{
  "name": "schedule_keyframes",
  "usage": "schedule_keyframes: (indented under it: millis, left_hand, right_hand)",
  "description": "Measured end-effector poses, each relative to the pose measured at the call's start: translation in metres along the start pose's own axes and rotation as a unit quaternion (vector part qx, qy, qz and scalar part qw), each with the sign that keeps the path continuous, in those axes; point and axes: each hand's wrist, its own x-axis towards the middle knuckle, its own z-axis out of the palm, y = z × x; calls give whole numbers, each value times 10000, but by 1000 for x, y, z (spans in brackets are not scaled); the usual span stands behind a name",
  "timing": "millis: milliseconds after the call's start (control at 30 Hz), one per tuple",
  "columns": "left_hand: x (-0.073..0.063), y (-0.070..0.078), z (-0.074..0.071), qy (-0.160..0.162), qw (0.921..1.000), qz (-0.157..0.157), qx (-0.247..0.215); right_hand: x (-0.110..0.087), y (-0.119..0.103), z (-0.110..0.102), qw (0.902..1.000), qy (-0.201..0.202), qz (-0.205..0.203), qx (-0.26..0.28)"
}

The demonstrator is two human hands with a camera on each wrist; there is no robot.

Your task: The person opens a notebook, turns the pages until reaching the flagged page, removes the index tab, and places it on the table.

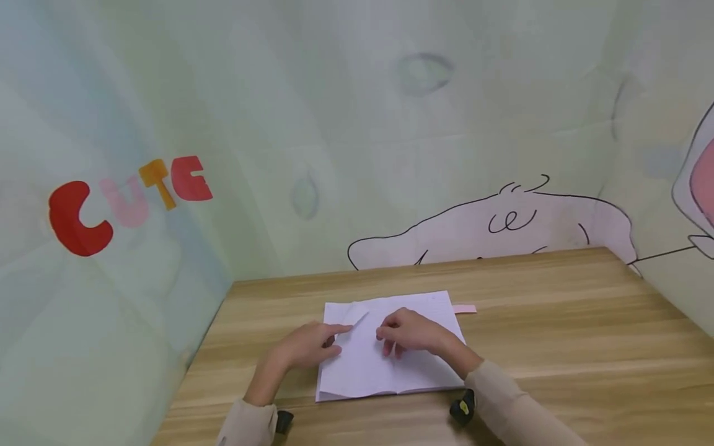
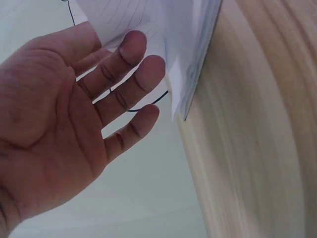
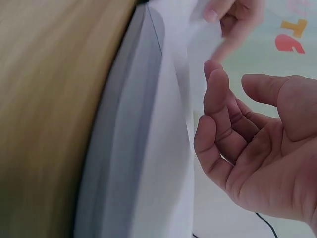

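Note:
An open notebook [image 1: 426, 365] with white lined pages lies on the wooden table, a page part-lifted near its upper left. My left hand [image 1: 308, 344] is over the left page; its index finger reaches straight to the raised flap [image 1: 361, 319], with the thumb held apart below. In the left wrist view, the other fingers are spread and loosely bent beside the paper. My right hand [image 1: 413, 331] hovers over the right part of the notebook. Its fingers are loosely curled, the thumb apart from them, and nothing is between them, as the right wrist view shows.
The wooden table [image 1: 558, 322] runs on to both sides of the notebook. A pink strip [image 1: 465, 308] sticks out past the notebook's right edge. Behind the table hangs a pale printed backdrop [image 1: 334, 124] with cartoon shapes and coloured letters.

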Motion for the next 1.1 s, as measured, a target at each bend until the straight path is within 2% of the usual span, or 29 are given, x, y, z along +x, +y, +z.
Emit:
schedule_keyframes:
  millis: [67,300,567,767,1100]
  left_hand:
    - [1,0,3,-8,9998,-175,48]
    - [0,-2,9,31,9987,-437,252]
    - [1,-6,10,60,9970,-731,262]
    - [0,-8,11,-57,9973,-677,282]
    - [-3,-9,12,-185,9946,-999,229]
  right_hand:
    - [-4,4,-7,9999,91,36,-107]
    - [-22,20,-30,9965,484,185,-649]
    - [-46,47,-49,9938,808,370,-674]
    - [-58,58,-58,9856,1204,430,-1109]
    - [-68,58,-58,9743,1115,767,-1801]
